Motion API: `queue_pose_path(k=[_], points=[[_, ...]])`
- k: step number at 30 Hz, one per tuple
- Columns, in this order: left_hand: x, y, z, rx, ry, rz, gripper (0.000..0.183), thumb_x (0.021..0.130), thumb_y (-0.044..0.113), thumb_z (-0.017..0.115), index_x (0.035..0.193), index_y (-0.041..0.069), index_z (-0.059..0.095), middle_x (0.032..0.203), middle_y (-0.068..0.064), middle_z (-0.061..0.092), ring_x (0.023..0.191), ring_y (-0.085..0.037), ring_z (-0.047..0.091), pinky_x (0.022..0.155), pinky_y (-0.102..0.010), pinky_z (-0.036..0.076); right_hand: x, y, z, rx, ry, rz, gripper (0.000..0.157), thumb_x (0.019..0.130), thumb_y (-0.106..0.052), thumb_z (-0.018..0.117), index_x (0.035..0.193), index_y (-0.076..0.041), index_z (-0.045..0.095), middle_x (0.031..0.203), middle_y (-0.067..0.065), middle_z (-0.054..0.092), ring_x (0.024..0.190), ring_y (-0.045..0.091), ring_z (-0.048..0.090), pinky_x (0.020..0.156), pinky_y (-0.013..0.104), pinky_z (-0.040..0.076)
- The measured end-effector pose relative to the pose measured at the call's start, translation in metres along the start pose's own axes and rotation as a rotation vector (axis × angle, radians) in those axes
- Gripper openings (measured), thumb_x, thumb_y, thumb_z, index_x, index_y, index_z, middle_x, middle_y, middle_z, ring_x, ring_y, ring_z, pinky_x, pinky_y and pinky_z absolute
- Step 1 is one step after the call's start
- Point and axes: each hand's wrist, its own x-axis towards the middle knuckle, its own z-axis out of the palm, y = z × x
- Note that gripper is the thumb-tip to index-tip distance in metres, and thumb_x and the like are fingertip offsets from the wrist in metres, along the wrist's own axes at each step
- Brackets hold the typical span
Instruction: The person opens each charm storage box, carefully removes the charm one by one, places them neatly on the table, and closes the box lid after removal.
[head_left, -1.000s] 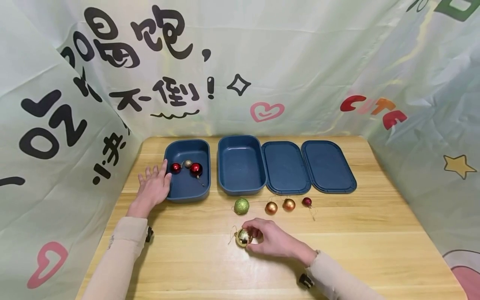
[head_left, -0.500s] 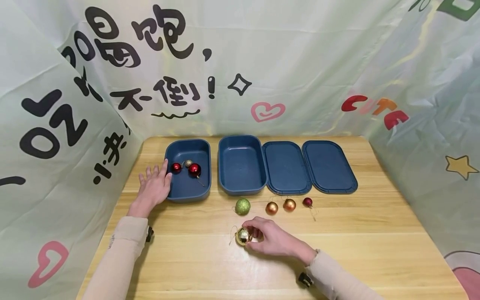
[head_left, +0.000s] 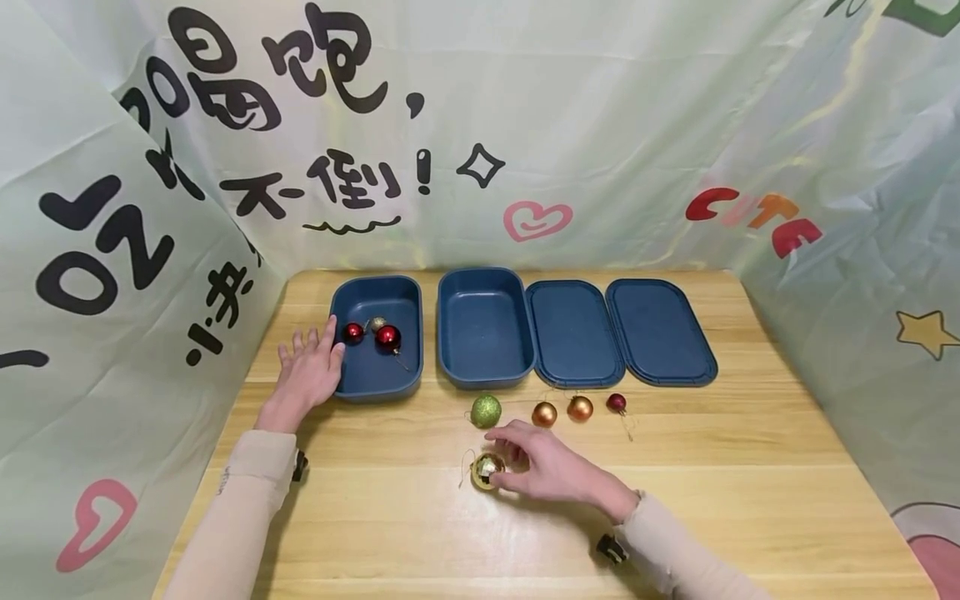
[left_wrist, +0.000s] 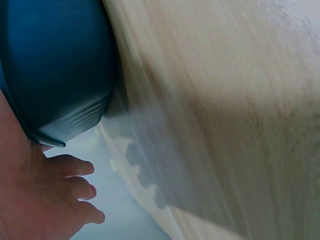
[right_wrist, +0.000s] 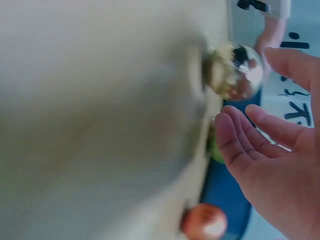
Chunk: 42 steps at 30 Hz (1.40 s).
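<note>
Fingers (right_wrist: 235, 145) of the right hand (head_left: 551, 471) are spread loose beside the gold bauble (head_left: 486, 470), gripping nothing. Left hand (head_left: 307, 375) rests flat against the blue tray (head_left: 375, 387).

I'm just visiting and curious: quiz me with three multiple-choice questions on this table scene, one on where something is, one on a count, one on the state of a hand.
1. Where does the left hand rest?
A. against the left blue tub
B. on a lid
C. on the green ball

2. How many baubles lie in the left blue tub?
A. none
B. three
C. six

3. How is the right hand at the shiny gold bauble?
A. fist closed round it
B. fingers opened beside it
C. flat on top of it

Answers: 1 A, the thumb side lies along the tub wall; 2 B, two red and one small silvery; 3 B, the right wrist view shows straight fingers apart from the ball.
</note>
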Motion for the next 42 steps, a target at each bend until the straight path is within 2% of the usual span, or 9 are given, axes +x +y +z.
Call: queue_pose_path(k=[6,11,14,18,22,28,33,42], points=[[0.0,0.0,-0.001,-0.002,0.0,-0.003,0.063,0.116,0.035,0.022,0.171,0.009,0.003,0.165,-0.044,0.018,0.154,-0.067,0.006,0.119,-0.082,0.001,0.019,-0.015,-0.024,-0.013,0.089,-0.056,0.051,0.092,-0.022,0.08,0.136,-0.001,0.066,0.112,0.014,0.072,0.091,0.026,0.069,0.08,0.031,0.06],[0.001,-0.001,0.0,-0.006,-0.003,-0.005,0.064,0.116,0.036,0.023,0.171,0.01,0.003,0.165,-0.044,0.017,0.154,-0.067,0.005,0.119,-0.082,0.0,0.044,-0.021,-0.039,-0.007,0.151,-0.073,0.044,0.093,-0.018,0.079,0.132,0.0,0.068,0.11,0.014,0.073,0.091,0.025,0.07,0.081,0.033,0.061],[0.001,-0.002,0.001,-0.012,-0.002,-0.006,0.064,0.116,0.036,0.024,0.171,0.01,0.003,0.165,-0.044,0.018,0.154,-0.067,0.006,0.119,-0.082,0.0,0.062,-0.023,-0.045,0.005,0.164,-0.064,0.042,0.095,-0.018,0.078,0.131,0.001,0.068,0.111,0.014,0.073,0.091,0.02,0.07,0.082,0.032,0.061],[0.001,-0.003,0.002,-0.02,0.012,0.0,0.063,0.116,0.035,0.025,0.171,0.01,0.006,0.164,-0.044,0.019,0.153,-0.068,0.007,0.118,-0.083,0.001,0.089,-0.027,-0.054,0.016,0.17,-0.011,0.039,0.097,-0.021,0.075,0.132,-0.003,0.069,0.115,0.014,0.074,0.092,0.016,0.069,0.083,0.032,0.06],[0.001,-0.003,0.001,-0.02,0.017,-0.002,0.063,0.116,0.034,0.025,0.171,0.01,0.007,0.165,-0.044,0.019,0.153,-0.067,0.008,0.118,-0.083,0.001,0.116,-0.031,-0.059,0.031,0.169,0.029,0.038,0.099,-0.024,0.073,0.133,-0.006,0.069,0.116,0.012,0.075,0.097,0.017,0.07,0.087,0.032,0.059],[0.001,0.0,0.0,-0.019,0.013,-0.011,0.063,0.116,0.034,0.026,0.171,0.011,0.006,0.165,-0.043,0.02,0.154,-0.066,0.008,0.12,-0.081,0.002,0.151,-0.035,-0.06,0.079,0.18,0.054,0.039,0.1,-0.024,0.071,0.134,-0.006,0.069,0.121,0.014,0.074,0.103,0.02,0.071,0.091,0.033,0.059],[0.002,-0.001,0.0,-0.015,0.014,-0.012,0.063,0.116,0.034,0.026,0.171,0.012,0.005,0.165,-0.043,0.02,0.154,-0.066,0.009,0.12,-0.081,0.001,0.176,-0.038,-0.052,0.096,0.16,0.084,0.041,0.101,-0.025,0.071,0.137,-0.007,0.067,0.126,0.016,0.073,0.107,0.022,0.071,0.094,0.036,0.059],[0.001,-0.001,0.0,-0.002,0.005,-0.015,0.063,0.116,0.035,0.025,0.171,0.011,0.006,0.164,-0.043,0.021,0.154,-0.066,0.009,0.119,-0.082,0.001,0.211,-0.041,-0.033,0.054,0.138,0.124,0.044,0.101,-0.022,0.072,0.14,-0.004,0.065,0.131,0.015,0.072,0.113,0.025,0.071,0.095,0.036,0.059]])
